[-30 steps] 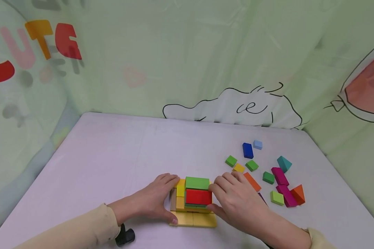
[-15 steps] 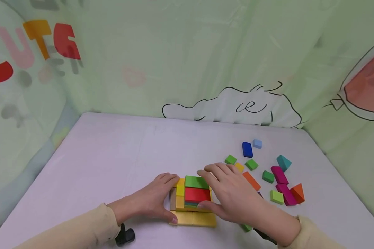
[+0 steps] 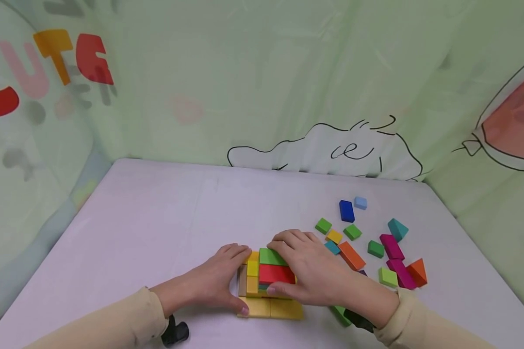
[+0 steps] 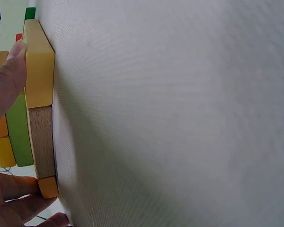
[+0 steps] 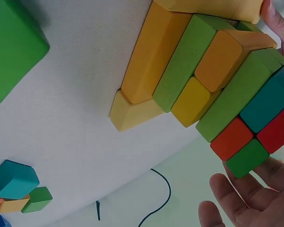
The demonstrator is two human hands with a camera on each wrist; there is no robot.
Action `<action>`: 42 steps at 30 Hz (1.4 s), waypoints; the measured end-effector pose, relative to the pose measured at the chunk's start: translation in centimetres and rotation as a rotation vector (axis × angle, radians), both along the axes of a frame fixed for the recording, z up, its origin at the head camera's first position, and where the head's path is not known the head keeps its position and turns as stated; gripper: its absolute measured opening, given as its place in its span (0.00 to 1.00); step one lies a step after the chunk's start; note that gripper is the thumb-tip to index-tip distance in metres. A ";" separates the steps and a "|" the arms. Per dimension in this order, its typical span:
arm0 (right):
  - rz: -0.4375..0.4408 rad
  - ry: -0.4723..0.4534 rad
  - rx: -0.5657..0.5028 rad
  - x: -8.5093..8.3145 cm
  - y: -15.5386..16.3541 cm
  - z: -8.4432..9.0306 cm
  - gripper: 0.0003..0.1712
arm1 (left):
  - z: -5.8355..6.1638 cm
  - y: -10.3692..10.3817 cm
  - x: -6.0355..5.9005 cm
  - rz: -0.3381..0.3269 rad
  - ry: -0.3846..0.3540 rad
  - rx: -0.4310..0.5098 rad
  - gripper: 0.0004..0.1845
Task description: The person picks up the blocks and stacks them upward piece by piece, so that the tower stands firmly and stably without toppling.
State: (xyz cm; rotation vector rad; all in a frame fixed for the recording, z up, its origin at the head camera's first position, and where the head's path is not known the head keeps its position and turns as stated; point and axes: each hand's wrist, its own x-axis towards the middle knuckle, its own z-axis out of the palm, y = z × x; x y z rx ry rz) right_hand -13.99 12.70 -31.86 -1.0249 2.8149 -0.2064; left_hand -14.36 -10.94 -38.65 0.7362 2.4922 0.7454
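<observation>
A stack of wooden blocks stands in front of me, with two pale yellow planks [image 3: 286, 309] along its front foot. My left hand [image 3: 214, 281] spans its left side, thumb on the left plank and fingers at the back. From the left wrist, a brown block [image 4: 41, 142] shows between that thumb and an orange block [image 4: 48, 187] under the fingertips. Over the top reaches my right hand [image 3: 319, 271], fingers at the light green block [image 3: 270, 256], thumb before the red block [image 3: 272, 274]. In the right wrist view, its fingertips meet a green block end [image 5: 247, 157] near a teal block [image 5: 267, 101].
Several loose blocks lie to the right, among them a dark blue block [image 3: 347, 211], an orange block [image 3: 352, 256] and a teal triangle [image 3: 398, 229]. A green block [image 3: 339, 315] lies under the right wrist. A black device [image 3: 181, 332] sits by the left sleeve.
My right hand has moved left from the right end of the red and green blocks to over them, uncovering a teal block behind it. The left hand has stayed put.
</observation>
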 end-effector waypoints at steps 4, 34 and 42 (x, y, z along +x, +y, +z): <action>0.000 -0.008 -0.004 0.1 0.1 0.0 0.43 | 0.0 0.1 0.0 -0.005 0.001 0.002 0.60; -0.595 -0.196 0.253 -13.7 13.9 -3.7 0.24 | 0.0 0.3 0.0 0.008 0.007 -0.010 0.61; -0.539 -0.168 0.190 -13.4 14.3 -3.9 0.28 | 0.0 0.3 0.0 0.008 0.004 -0.013 0.61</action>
